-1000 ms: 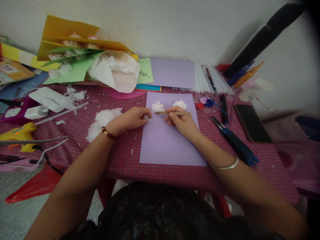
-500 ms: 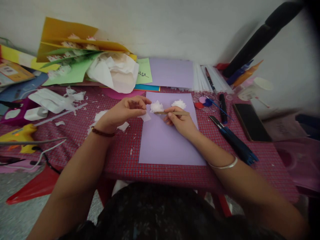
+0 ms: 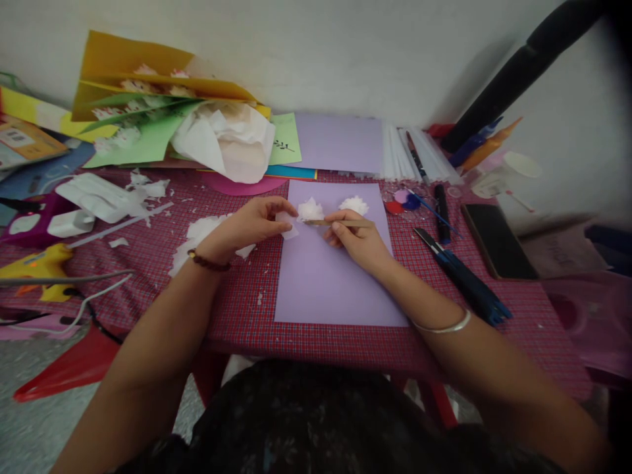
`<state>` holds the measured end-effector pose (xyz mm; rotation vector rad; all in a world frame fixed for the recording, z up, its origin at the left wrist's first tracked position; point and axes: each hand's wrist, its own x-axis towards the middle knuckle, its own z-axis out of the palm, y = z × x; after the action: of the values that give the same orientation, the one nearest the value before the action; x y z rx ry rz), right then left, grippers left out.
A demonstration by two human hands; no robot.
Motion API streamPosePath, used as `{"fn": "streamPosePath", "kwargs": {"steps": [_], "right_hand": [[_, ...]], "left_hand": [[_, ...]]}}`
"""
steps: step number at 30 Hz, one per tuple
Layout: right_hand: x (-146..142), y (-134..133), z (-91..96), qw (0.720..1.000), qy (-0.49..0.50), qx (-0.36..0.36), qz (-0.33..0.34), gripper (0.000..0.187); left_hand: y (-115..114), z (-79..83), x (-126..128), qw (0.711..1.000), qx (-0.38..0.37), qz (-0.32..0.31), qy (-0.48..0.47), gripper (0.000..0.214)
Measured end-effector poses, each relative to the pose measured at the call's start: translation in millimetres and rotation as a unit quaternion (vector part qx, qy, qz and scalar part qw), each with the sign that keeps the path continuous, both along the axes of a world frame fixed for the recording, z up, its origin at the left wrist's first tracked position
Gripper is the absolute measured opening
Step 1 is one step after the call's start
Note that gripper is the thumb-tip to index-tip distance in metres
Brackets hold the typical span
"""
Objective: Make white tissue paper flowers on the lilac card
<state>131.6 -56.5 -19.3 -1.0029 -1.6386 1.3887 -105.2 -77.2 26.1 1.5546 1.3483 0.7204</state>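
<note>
Here's my checked worktop [image 3: 241, 303], with the purple sheet [image 3: 336, 289] lying straight ahead. My right hand [image 3: 358, 240] has stayed put over it; my left hand [image 3: 257, 220] has drawn slightly leftward this past second. Between them, far left on the sheet, sits the white flower [image 3: 311, 210]. Right fingers grip a thin stick [image 3: 363, 223], tip at the flower's near edge; left ones pinch a paper scrap [image 3: 291, 233], now clearer, so it seems not yet fixed.

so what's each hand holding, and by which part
The right hand grips a thin brown tool around its middle, between thumb and fingers. The left hand seems to pinch a white paper piece; where exactly is unclear.
</note>
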Motion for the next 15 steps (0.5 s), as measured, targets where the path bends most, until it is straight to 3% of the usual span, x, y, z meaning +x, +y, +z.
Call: {"fn": "streamPosePath", "kwargs": {"steps": [3, 8, 11, 15], "right_hand": [[0, 1, -0.9, 1.000, 0.004, -0.004, 0.003, 0.016], [-1, 1, -1.9, 1.000, 0.013, -0.002, 0.009, 0.015], [0, 1, -1.6, 1.000, 0.010, 0.006, 0.006, 0.016], [2, 3, -2.9, 1.000, 0.012, -0.004, -0.007, 0.020]], "left_hand": [[1, -1.6, -1, 0.999, -0.003, -0.020, 0.048, 0.009], [4, -7.7, -3, 0.998, 0.023, -0.003, 0.065, 0.013], [8, -14.8, -4, 0.996, 0.080, 0.023, 0.020, 0.011], [13, -21.3, -3, 0.988, 0.124, 0.040, -0.077, 0.037]]}}
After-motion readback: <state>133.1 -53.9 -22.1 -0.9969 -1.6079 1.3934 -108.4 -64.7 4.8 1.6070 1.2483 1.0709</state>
